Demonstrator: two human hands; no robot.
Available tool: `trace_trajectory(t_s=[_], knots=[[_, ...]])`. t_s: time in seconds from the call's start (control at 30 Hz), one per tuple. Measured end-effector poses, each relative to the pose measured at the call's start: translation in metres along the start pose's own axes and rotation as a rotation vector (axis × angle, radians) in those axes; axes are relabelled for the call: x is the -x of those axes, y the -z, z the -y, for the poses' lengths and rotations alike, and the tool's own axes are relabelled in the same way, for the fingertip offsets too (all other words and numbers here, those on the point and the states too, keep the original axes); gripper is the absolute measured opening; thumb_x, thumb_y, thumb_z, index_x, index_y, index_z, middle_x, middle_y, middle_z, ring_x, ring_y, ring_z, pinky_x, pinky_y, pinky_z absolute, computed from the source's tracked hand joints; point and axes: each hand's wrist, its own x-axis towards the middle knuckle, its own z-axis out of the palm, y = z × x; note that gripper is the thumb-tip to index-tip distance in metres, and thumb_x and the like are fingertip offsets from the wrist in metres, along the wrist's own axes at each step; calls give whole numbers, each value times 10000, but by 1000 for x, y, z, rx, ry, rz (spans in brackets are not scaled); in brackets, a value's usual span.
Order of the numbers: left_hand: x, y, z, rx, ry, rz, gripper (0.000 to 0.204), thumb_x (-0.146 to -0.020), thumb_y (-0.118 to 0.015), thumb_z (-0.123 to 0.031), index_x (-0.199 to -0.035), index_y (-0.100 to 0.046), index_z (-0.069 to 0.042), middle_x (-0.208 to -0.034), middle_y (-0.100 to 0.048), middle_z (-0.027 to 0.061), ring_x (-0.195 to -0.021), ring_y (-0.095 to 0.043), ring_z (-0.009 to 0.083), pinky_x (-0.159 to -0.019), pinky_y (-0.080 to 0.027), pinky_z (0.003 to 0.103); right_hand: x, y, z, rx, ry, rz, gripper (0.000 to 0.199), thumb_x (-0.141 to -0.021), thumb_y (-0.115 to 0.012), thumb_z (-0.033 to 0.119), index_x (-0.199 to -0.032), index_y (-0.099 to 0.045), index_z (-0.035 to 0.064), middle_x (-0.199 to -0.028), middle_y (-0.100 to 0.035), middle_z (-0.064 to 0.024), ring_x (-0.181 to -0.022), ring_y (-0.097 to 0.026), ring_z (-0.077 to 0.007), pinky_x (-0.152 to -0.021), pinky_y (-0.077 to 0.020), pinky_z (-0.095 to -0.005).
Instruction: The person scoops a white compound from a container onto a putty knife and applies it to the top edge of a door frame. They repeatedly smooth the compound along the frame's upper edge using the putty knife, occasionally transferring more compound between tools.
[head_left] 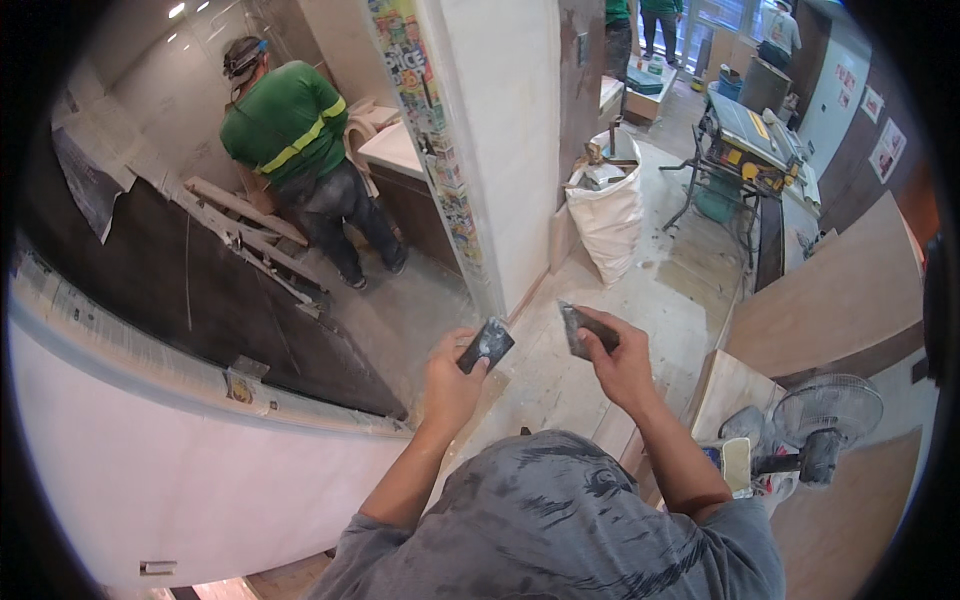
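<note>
My left hand [455,372] grips a small black rectangular plate [489,345], smeared with white, its thumb pressed on the face. In my right hand [624,362] is a flat dark piece with a greyish, worn face [576,330], like a scraper blade or a folded sheet; its exact kind is unclear. The two pieces are held apart in front of my chest, above the floor, near the foot of a white wall end [500,140].
A person in a green shirt [292,118] stands in the room at left. Beyond the wall are a full white sack [608,215] and a table saw on a stand [750,130]. A dusty fan [828,415] and wood panels [840,290] are at right. More people stand far back.
</note>
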Motion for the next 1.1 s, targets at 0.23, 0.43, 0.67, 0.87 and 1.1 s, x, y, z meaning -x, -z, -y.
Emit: trace_trajectory(t_s=[0.23, 0.43, 0.67, 0.87, 1.1], knots=[[9, -16, 2, 1054, 408, 68, 255, -929, -704, -49, -1148, -580, -90, -1031, -706, 72, -932, -699, 204, -842, -553, 312, 7, -25, 15, -247, 176, -217, 335, -1012, -611, 56, -1335, -631, -28, -1153, -703, -115, -1018, -640, -144, -919, -500, -273], [31, -28, -33, 1203, 401, 136, 190, -986, -664, -102, -1136, -560, -51, -1018, -672, 74, -869, -680, 183, -713, -583, 378, 26, -47, 5, -344, 331, -194, 372, -1024, -600, 68, -1379, -584, -41, -1160, -661, -108, -980, -594, -134, -878, -467, -256], [27, -19, -25, 1033, 324, 201, 276, -981, -688, -175, -1188, -594, -18, -1058, -675, 90, -906, -693, 210, -699, -597, 391, 26, -41, 9, -234, 221, 35, 342, -1016, -607, 71, -1344, -622, -26, -1040, -688, -118, -873, -614, -140, -790, -501, -271], [26, -21, -8, 877, 284, 182, 262, -995, -685, -176, -1158, -647, 26, -982, -692, 62, -861, -662, 147, -757, -561, 323, 18, -23, 6, -86, -75, 375, 345, -1026, -597, 142, -1325, -630, -28, -1105, -719, -167, -952, -672, -177, -851, -529, -315], [3, -23, 5, 466, 148, -35, 378, -1060, -578, -317, -1133, -663, 44, -978, -710, 75, -881, -620, 147, -839, -503, 323, 23, -14, 11, 206, 94, 230, 318, -944, -637, 85, -1256, -698, 68, -998, -721, -127, -843, -678, -282, -788, -541, -370]])
